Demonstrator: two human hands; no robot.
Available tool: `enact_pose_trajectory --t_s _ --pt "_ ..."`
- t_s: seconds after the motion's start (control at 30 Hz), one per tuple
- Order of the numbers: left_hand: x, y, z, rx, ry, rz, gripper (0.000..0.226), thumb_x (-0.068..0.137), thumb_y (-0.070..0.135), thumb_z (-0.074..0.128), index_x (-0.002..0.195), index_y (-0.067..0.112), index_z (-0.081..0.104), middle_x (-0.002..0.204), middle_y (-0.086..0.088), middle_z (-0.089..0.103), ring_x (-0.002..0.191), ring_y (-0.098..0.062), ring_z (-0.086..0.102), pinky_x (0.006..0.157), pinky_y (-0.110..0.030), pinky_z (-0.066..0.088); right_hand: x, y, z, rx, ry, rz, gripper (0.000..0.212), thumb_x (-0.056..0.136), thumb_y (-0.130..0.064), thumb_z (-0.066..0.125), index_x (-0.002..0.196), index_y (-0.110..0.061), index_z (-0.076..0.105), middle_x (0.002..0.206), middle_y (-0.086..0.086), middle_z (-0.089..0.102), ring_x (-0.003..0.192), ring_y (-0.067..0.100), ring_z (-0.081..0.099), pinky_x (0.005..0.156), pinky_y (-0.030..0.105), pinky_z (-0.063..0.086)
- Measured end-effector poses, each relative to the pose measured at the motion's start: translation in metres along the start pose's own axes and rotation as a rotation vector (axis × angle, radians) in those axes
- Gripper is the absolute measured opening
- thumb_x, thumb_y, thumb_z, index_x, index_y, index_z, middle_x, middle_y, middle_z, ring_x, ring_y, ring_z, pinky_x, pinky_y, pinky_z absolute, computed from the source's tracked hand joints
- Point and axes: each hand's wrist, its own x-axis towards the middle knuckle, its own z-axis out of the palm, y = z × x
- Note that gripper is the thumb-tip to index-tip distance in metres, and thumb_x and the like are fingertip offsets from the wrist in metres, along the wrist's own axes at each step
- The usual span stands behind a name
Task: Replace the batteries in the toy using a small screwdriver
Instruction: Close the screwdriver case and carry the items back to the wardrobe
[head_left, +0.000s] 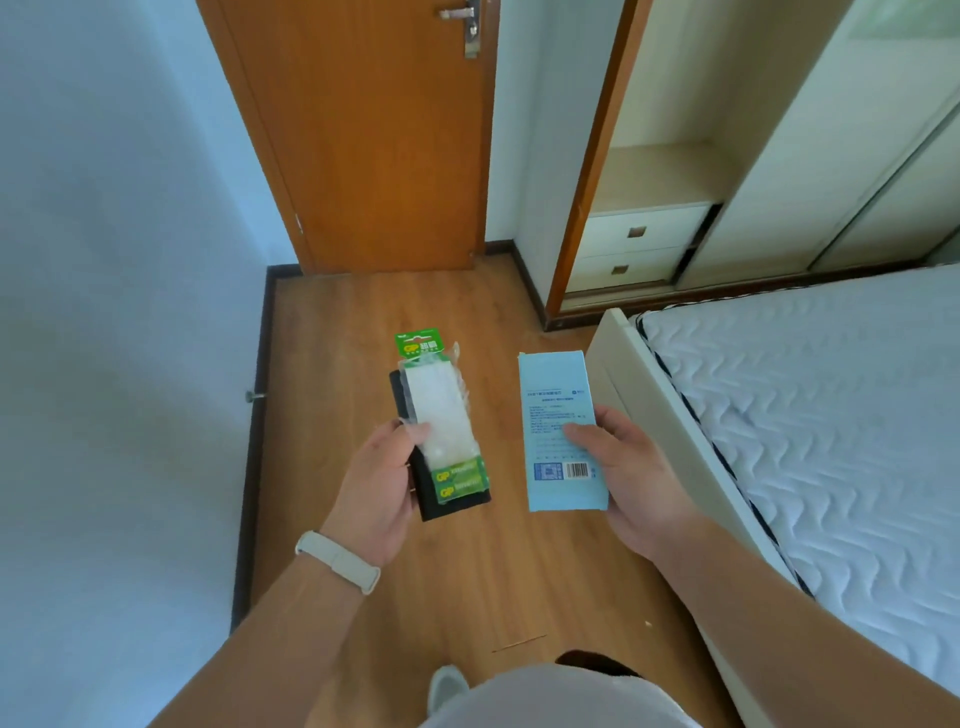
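The left hand (374, 483) grips a green battery pack (441, 410) stacked on a flat black item (402, 395). The right hand (628, 467) grips a pale blue box (556, 405). The hands are held apart above the wooden floor (395, 312), beside a bed (831, 415).

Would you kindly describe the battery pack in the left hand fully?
The battery pack is a clear plastic blister with a green GP card header at its far end. Mostly empty, it holds two green batteries at its near end. It lies on a black object, both gripped by the left hand.
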Motion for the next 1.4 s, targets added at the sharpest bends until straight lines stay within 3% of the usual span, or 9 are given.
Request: enact_pose_trajectory --t_s 0.17,0.3,0.57,0.77,1.1,1.4 --pt "0.058 0.025 0.025 0.064 -0.057 -0.044 0.027 0.101 0.015 0.050 0.125 0.008 0.060 0.117 -0.011 0.074 0.111 -0.030 0.070 0.102 -0.057 0.050 0.043 -0.025 -0.006 0.003 0.046 -0.042 0.026 0.094 -0.019 0.059 0.119 -0.022 0.067 0.111 0.007 0.075 0.099 0.032 0.072 0.095 0.059 0.053" --pt "0.110 0.036 0.056 0.121 -0.082 -0.074 0.027 0.100 0.015 0.050 0.124 0.009 0.062 0.117 -0.012 0.074 0.111 -0.031 0.070 0.102 -0.059 0.050 0.088 -0.040 -0.024 0.035 0.105 -0.052 0.042 0.079 -0.030 0.062 0.120 -0.022 0.068 0.110 0.007 0.075 0.099 0.032 0.072 0.096 0.059 0.052" --pt "0.233 0.064 0.151 0.190 -0.054 -0.102 0.026 0.100 0.016 0.051 0.123 0.009 0.061 0.114 -0.011 0.075 0.110 -0.032 0.070 0.106 -0.060 0.046 0.218 -0.089 -0.089 0.098 0.119 -0.043 0.037 0.083 -0.028 0.062 0.118 -0.020 0.069 0.110 0.009 0.074 0.099 0.034 0.072 0.095 0.060 0.053" --pt "0.316 0.095 0.242 0.237 -0.051 -0.121 0.026 0.101 0.016 0.052 0.125 0.010 0.061 0.113 -0.008 0.076 0.108 -0.029 0.071 0.103 -0.057 0.050 0.311 -0.155 -0.153 0.133 0.121 -0.031 0.025 0.095 -0.017 0.061 0.117 -0.025 0.067 0.106 0.003 0.075 0.097 0.029 0.073 0.089 0.049 0.058" --pt "0.418 0.132 0.342 0.231 -0.111 -0.129 0.024 0.101 0.015 0.051 0.123 0.011 0.060 0.113 -0.008 0.076 0.109 -0.031 0.071 0.104 -0.058 0.049 0.414 -0.226 -0.214 0.161 0.216 -0.020 0.020 0.096 -0.017 0.062 0.111 -0.029 0.068 0.099 -0.003 0.076 0.090 0.026 0.074 0.080 0.038 0.060" --pt "0.540 0.164 0.377 0.282 -0.209 -0.186 0.021 0.102 0.014 0.049 0.119 0.013 0.062 0.111 -0.010 0.076 0.102 -0.028 0.073 0.099 -0.055 0.053 0.520 -0.265 -0.224 0.210 0.321 0.032 0.020 0.094 -0.020 0.063 0.111 -0.028 0.070 0.105 0.001 0.074 0.100 0.032 0.070 0.096 0.051 0.054"
